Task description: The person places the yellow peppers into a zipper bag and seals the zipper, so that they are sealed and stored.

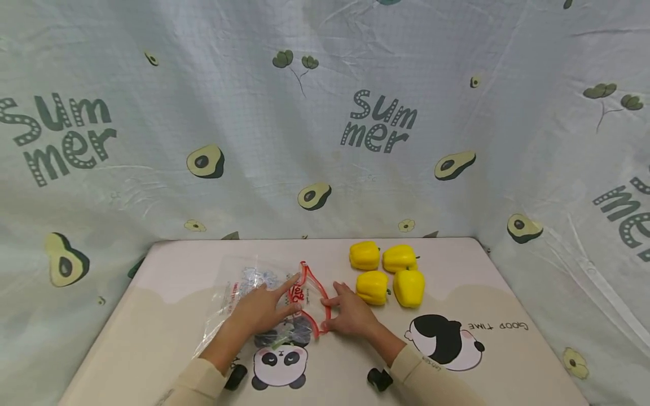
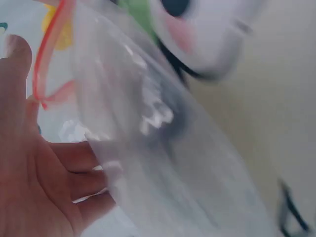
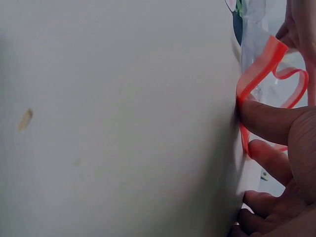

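A clear plastic zip bag [image 1: 254, 282] with red and blue print lies flat on the table, its red-edged mouth spread apart and facing right. My left hand [image 1: 261, 309] rests over the bag, index finger and thumb stretched wide toward the left side of the mouth. In the left wrist view its straight fingers [image 2: 81, 163] lie against the clear film. From the other side my right hand [image 1: 352, 313] touches the red edge [image 3: 261, 69], two fingertips right on the strip and a small gap between them. Several yellow bell peppers [image 1: 372, 287] stand just beyond the right hand.
The pale table [image 1: 178, 316] carries printed cartoons, a panda [image 1: 280, 363] in front and a black-and-white animal [image 1: 447, 344] at right. A curtain [image 1: 254, 113] with avocado prints hangs behind and beside it. Small black devices [image 1: 380, 379] sit by both wrists.
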Tool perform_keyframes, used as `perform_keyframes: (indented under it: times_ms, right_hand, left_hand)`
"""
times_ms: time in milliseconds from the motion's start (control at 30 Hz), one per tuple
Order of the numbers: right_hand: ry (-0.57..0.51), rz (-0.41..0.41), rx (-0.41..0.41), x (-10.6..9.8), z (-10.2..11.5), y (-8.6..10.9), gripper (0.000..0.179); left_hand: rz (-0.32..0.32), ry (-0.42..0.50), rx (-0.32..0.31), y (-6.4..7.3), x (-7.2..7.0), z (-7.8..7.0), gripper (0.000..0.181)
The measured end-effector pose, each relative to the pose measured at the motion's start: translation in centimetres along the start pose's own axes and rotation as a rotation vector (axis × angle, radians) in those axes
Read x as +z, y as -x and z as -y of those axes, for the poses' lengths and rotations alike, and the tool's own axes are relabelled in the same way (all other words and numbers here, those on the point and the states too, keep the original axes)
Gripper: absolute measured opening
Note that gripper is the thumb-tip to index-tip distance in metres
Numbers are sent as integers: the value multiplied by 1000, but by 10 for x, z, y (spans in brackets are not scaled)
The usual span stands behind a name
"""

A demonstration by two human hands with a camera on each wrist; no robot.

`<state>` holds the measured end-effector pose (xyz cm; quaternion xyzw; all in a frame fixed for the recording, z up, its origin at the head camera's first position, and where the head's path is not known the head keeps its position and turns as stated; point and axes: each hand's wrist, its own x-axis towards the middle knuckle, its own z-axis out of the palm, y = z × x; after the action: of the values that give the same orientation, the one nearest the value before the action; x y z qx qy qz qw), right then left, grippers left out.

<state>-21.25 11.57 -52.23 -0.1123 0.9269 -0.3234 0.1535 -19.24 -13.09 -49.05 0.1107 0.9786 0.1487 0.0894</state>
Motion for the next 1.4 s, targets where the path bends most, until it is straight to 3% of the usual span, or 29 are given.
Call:
perform_keyframes:
  times_ms: [167, 433, 567, 700, 767, 967, 1033, 1167, 1400]
  right_hand:
    - [-11, -4, -16, 1, 0, 1, 58]
    - [-11, -3, 16, 2, 3, 2, 56]
    - [-4, -5, 21, 2, 4, 1, 56]
    - [-6, -6, 6, 2, 4, 2, 56]
    - [-3, -3, -1, 1, 3, 2, 55]
    - [19, -2, -15, 0, 4, 2, 55]
    - [18, -2, -13, -1, 4, 2, 55]
    - [13, 2, -15, -1, 3, 2, 55]
    - [25, -5, -26, 0, 2, 2, 55]
  left_hand:
    - [10, 43, 9, -5, 7, -13, 59]
    - [15, 90, -8, 0, 9, -28, 33]
    - [-60, 46, -23, 1, 11, -29, 30]
    - [-173, 44, -105, 0, 15, -28, 45]
    - [-194, 73, -177, 0, 17, -29, 53]
    - [-132, 198, -367, -3, 20, -32, 96]
    - [-100, 229, -393, -5, 21, -34, 107]
    - [-55, 257, -429, -9, 23, -40, 114]
    - [-52, 264, -451, -12, 30, -47, 113]
